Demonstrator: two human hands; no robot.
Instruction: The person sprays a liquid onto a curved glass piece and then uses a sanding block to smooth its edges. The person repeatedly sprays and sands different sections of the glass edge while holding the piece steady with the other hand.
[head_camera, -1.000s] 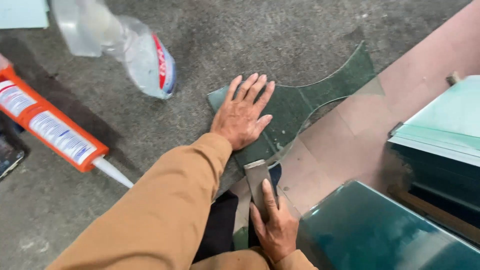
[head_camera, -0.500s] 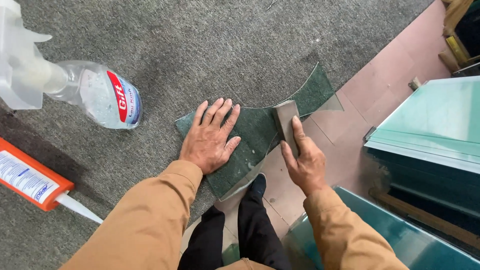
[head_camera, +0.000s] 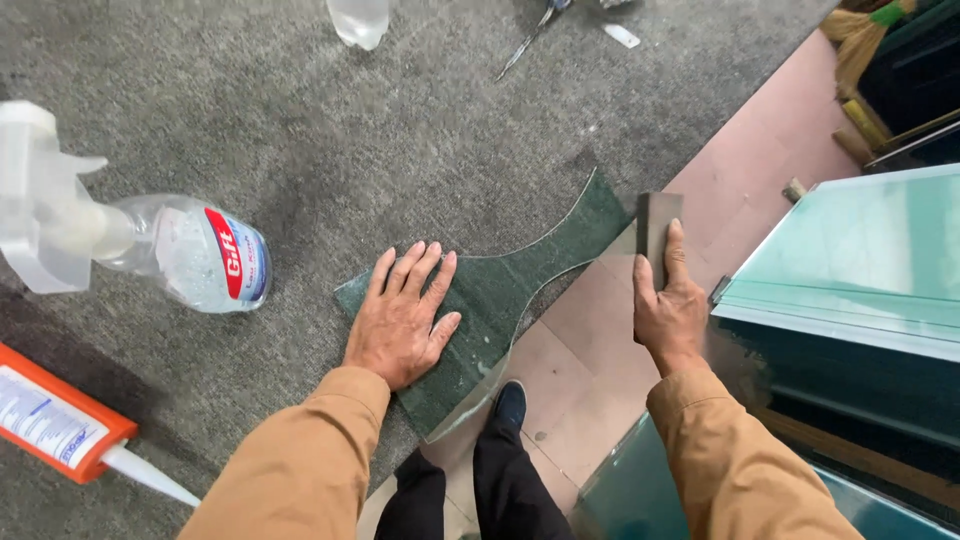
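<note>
Curved glass piece (head_camera: 500, 300), left hand (head_camera: 400, 320) flat on it, right hand (head_camera: 668, 305) holding grey block (head_camera: 655, 225)

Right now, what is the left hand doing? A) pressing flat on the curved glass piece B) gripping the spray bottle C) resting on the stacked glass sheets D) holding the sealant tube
A: the left hand lies palm down, fingers spread, on the curved glass piece on the grey carpet, while the right hand holds a dark block at the piece's far edge.
</note>
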